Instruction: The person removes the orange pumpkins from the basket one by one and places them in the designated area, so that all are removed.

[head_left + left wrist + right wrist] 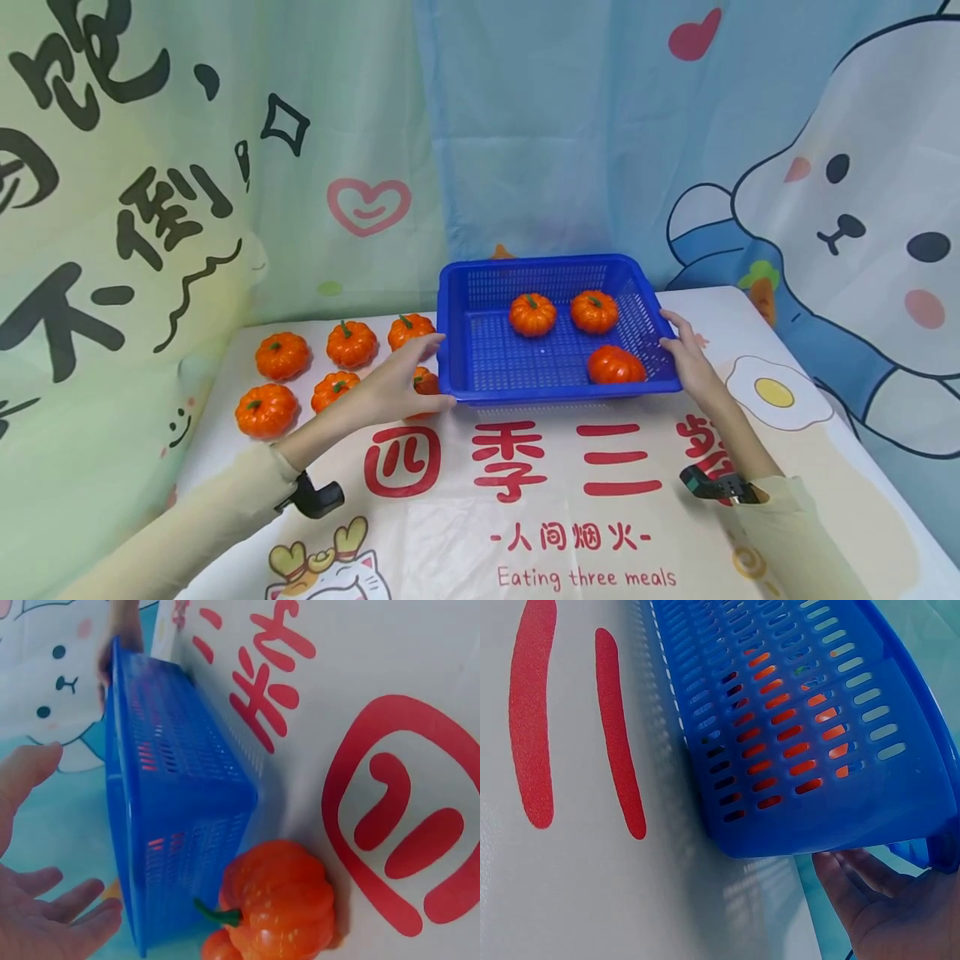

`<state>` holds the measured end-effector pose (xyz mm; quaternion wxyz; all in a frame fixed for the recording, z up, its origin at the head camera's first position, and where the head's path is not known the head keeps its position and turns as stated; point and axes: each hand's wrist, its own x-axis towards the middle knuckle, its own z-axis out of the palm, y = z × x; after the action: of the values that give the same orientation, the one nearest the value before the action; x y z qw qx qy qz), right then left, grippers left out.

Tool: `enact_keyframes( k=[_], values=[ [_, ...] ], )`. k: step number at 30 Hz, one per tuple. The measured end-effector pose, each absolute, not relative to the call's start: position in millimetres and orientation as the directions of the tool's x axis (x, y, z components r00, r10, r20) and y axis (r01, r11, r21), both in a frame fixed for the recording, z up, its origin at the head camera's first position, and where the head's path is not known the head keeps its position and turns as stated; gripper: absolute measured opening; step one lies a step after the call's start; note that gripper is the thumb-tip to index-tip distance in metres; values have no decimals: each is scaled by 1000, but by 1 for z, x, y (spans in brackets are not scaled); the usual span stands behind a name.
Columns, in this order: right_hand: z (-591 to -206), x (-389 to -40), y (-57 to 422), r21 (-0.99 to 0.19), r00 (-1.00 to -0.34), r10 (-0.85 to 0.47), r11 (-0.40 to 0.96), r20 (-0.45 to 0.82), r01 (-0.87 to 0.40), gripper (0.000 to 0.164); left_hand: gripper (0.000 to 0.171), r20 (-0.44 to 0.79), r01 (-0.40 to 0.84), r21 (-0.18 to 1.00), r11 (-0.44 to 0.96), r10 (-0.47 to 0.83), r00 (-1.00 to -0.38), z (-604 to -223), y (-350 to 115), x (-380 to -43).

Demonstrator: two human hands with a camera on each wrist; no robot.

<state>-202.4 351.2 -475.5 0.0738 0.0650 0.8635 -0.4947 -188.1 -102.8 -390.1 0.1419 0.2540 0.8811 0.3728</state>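
A blue plastic basket (540,392) with slotted walls holds three small orange pumpkins, one of them this pumpkin (532,315). My left hand (397,383) is at the basket's left end, fingers and thumb spread apart; in the left wrist view its fingers (75,904) are beside the rim and not curled round it. At the opposite end my right hand (690,358) grips the rim. The right wrist view shows its fingers (847,889) bent under the rim against the end wall; the thumb is hard to make out there.
Several more orange pumpkins (282,356) stand in two rows on the table's left, partly behind my left hand and forearm. One pumpkin (279,900) lies close to the basket's left end. A printed cloth (570,500) covers the table; a curtain (525,150) hangs behind.
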Motion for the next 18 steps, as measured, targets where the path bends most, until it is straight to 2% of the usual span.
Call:
enact_keyframes(
  k=[5,11,18],
  values=[
    [-476,-203,352,-843,-979,39,503,-199,191,58,85,-77,342,720,604,559,-825,-389,-96,-188],
    [-475,-203,352,-843,-978,41,500,-205,198,58,80,-99,371,714,594,610,-786,-377,-76,-200],
    [-475,-202,351,-843,-979,40,503,-199,192,58,76,-91,458,645,612,657,-749,-364,-36,-243]
  ],
)
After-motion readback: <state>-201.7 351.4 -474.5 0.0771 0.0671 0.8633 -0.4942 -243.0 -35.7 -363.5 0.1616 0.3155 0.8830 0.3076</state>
